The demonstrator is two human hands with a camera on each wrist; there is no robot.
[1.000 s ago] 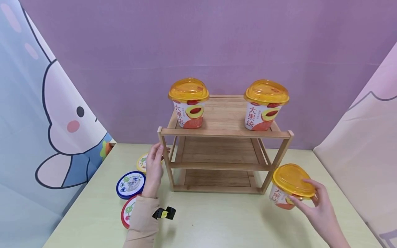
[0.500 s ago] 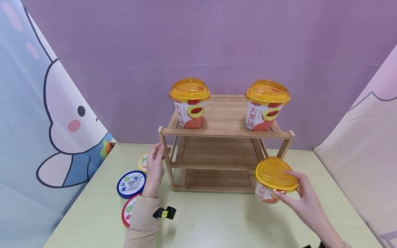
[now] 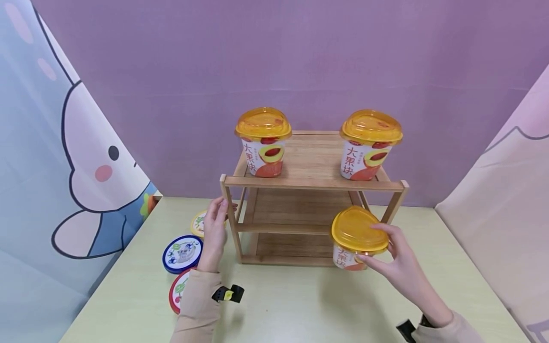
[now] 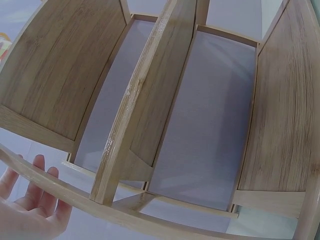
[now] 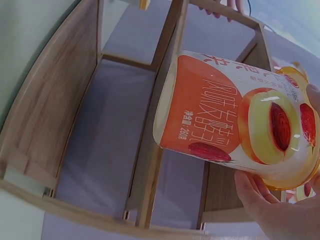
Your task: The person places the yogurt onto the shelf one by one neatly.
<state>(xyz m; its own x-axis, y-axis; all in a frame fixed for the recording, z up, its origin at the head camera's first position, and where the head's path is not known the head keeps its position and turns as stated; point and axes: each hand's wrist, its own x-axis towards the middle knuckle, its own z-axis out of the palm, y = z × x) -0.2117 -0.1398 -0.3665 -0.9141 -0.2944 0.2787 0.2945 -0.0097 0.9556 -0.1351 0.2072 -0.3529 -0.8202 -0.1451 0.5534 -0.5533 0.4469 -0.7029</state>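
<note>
Clamping right fingers (image 3: 392, 233) on peach yogurt cup (image 3: 343, 258) by its lid (image 3: 356, 228), probably freeing its base (image 5: 169, 102); my left fingers (image 4: 47, 202) round wooden rack's (image 3: 319, 183) near-left post (image 3: 231, 220), likely steadying.

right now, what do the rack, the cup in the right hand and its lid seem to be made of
Rack: wood, perhaps bamboo, smooth with a slight sheen; fine straight grain shows in the left wrist view. Cup: probably plastic, though coated paper is possible; its print looks smooth and catches highlights. Lid: apparently tinted plastic, glossy, judging by the glints and translucent orange-yellow.
</note>
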